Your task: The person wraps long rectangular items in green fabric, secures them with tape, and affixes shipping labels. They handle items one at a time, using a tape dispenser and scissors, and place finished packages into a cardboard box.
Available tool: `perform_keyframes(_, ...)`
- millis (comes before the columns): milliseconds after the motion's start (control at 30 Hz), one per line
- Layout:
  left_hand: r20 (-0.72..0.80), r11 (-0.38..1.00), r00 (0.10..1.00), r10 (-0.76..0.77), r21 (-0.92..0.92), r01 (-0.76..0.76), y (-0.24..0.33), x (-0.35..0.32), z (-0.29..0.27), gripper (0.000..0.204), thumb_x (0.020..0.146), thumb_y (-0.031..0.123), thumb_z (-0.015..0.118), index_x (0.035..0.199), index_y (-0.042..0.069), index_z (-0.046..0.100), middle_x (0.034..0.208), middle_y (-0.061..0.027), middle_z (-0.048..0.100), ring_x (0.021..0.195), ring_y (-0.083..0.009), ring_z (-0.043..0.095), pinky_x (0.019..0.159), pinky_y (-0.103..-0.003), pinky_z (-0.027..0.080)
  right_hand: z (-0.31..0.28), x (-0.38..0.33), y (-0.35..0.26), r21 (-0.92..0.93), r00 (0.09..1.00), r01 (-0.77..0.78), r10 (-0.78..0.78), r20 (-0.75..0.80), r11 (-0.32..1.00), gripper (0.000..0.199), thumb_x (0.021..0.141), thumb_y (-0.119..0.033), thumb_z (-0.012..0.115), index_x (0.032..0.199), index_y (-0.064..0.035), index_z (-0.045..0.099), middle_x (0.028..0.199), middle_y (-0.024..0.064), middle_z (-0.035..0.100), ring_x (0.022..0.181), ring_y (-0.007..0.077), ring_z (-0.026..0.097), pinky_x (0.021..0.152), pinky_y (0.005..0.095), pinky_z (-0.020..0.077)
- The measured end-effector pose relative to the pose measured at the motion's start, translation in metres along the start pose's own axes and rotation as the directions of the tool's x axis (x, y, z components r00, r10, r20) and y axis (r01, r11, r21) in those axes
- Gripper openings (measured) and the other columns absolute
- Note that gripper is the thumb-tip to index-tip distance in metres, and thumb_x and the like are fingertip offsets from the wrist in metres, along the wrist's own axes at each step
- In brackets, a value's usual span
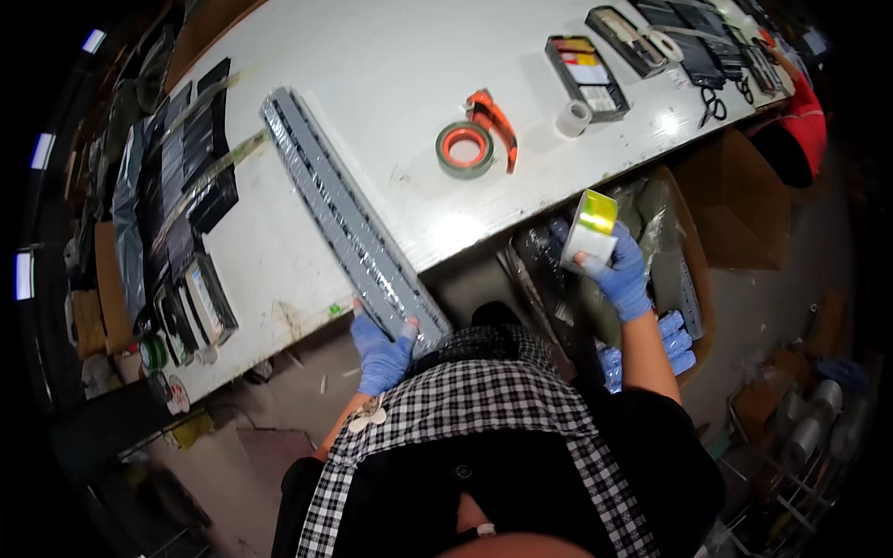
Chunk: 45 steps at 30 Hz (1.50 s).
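Left hand (379,355), gloved: fingers grasping the near end of the long grey wrapped bar (344,209), which overhangs the near edge of the bench (372,56) and extends far-left across it. Right hand (621,274), gloved: fingers grasping a white-and-yellow roll (590,232) near the bench edge. Farther: tape roll (464,171) beside an orange dispenser (495,121); far right, a dark tray (556,70)
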<state>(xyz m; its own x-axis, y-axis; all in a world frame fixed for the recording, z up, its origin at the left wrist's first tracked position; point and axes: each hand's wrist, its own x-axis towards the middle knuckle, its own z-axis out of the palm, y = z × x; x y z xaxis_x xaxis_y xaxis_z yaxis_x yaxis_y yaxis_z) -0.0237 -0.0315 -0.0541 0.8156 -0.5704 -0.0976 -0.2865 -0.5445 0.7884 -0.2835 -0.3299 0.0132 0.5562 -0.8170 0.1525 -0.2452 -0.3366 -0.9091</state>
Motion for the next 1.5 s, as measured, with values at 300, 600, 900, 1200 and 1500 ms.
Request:
perform_keyframes(300,0.565,0.870,0.667,0.486,-0.388,-0.305,0.096,0.003,-0.043,0.061,0.075,0.016,0.081,0.128,0.006,0.052,0.117,-0.0088,0.053,0.100,-0.0175,0.053,0.084,-0.030,0.048,0.111,-0.048,-0.046,0.960,0.750,-0.279,0.622,0.225,-0.012,0.058,0.097,-0.045,0.047,0.132,0.0013,0.046,0.122,0.0215,0.057,0.108,0.0335,0.060,0.094,0.0446,0.0508)
perform_keyframes(600,0.738,0.874,0.620,0.266,-0.456,0.169,0.058,-0.011,-0.058,0.013,0.084,0.011,0.073,0.092,0.000,0.069,0.076,-0.0012,0.066,0.070,-0.0068,0.058,0.065,-0.022,0.049,0.173,-0.099,-0.110,0.993,0.644,-0.109,0.764,0.043,0.036,0.056,0.097,-0.043,0.047,0.135,-0.0026,0.044,0.122,0.0210,0.058,0.107,0.0343,0.060,0.094,0.0483,0.0504)
perform_keyframes(900,0.772,0.940,0.620,0.140,-0.300,0.161,0.034,-0.012,-0.111,0.015,0.087,0.016,0.071,0.091,0.001,0.072,0.080,-0.0023,0.070,0.073,-0.0057,0.060,0.067,-0.022,0.049,0.154,-0.079,-0.116,0.970,0.811,0.008,0.566,-0.149,0.245,0.038,0.095,-0.036,0.055,0.117,-0.0043,0.056,0.097,0.0142,0.066,0.090,0.0274,0.065,0.081,0.0434,0.0549)
perform_keyframes(1200,0.740,0.913,0.657,-0.142,-0.158,0.375,-0.016,-0.004,-0.078,0.021,0.089,0.019,0.069,0.095,0.000,0.073,0.079,-0.0023,0.070,0.068,-0.0054,0.057,0.064,-0.023,0.048,0.182,-0.056,0.009,0.988,0.636,-0.052,0.767,-0.079,0.145,0.031,0.097,-0.028,0.051,0.116,-0.0035,0.055,0.107,0.0234,0.065,0.089,0.0356,0.064,0.081,0.0469,0.0540)
perform_keyframes(1500,0.790,0.955,0.559,-0.253,0.297,0.013,0.003,0.030,-0.061,0.030,0.084,0.028,0.072,0.096,0.000,0.070,0.077,-0.0105,0.068,0.068,-0.0211,0.064,0.065,-0.031,0.050,0.210,-0.057,0.031,0.974,0.551,-0.226,0.825,0.123,0.006,0.033,0.096,-0.032,0.049,0.109,-0.0012,0.055,0.101,0.0229,0.066,0.086,0.0363,0.066,0.076,0.0481,0.0559)
